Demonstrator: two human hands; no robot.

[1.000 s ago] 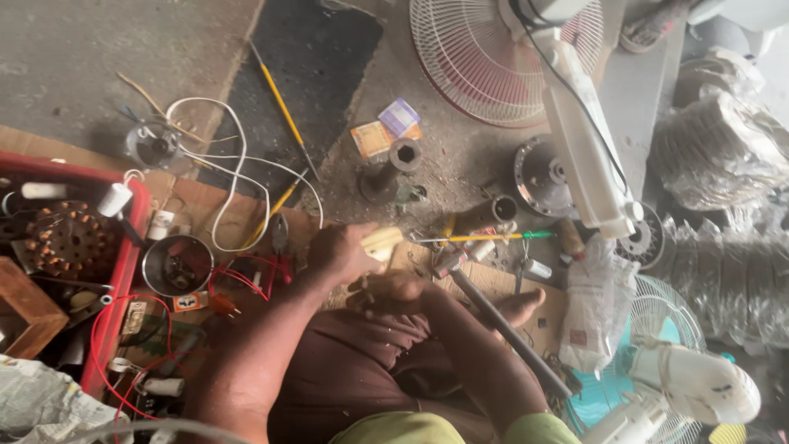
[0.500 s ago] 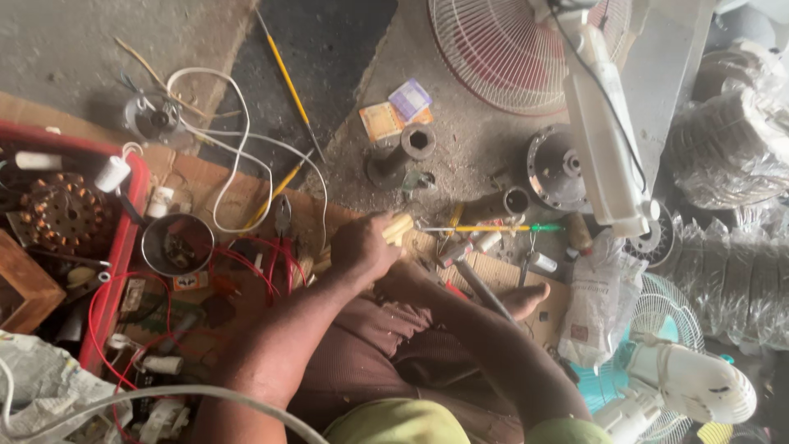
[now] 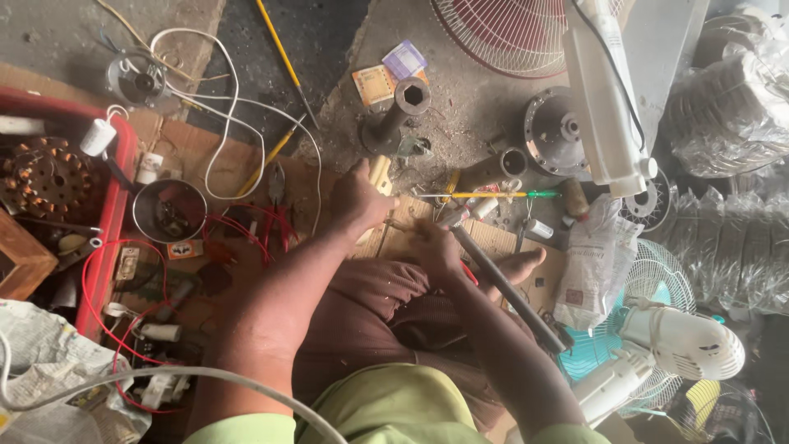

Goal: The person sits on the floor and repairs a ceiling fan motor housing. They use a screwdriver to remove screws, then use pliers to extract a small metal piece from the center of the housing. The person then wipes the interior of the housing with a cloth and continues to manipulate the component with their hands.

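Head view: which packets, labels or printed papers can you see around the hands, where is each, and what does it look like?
Small purple-and-white packet: top centre, on the ground, square.
Orange-tan card packet: touching the purple one's left side, flat rectangle.
White plastic bag with red printing: right of the right hand, crumpled.
Small orange label: left of the left hand, below the metal cup.
Newspaper: bottom left, crumpled, grey-white.
No screens.

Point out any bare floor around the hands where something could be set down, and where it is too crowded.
Bare patches: the grey concrete at the top left corner above the white wire, and the dark strip right of the yellow rod. Crowded: around the left hand and right hand, the red tray, and the fan parts at right.
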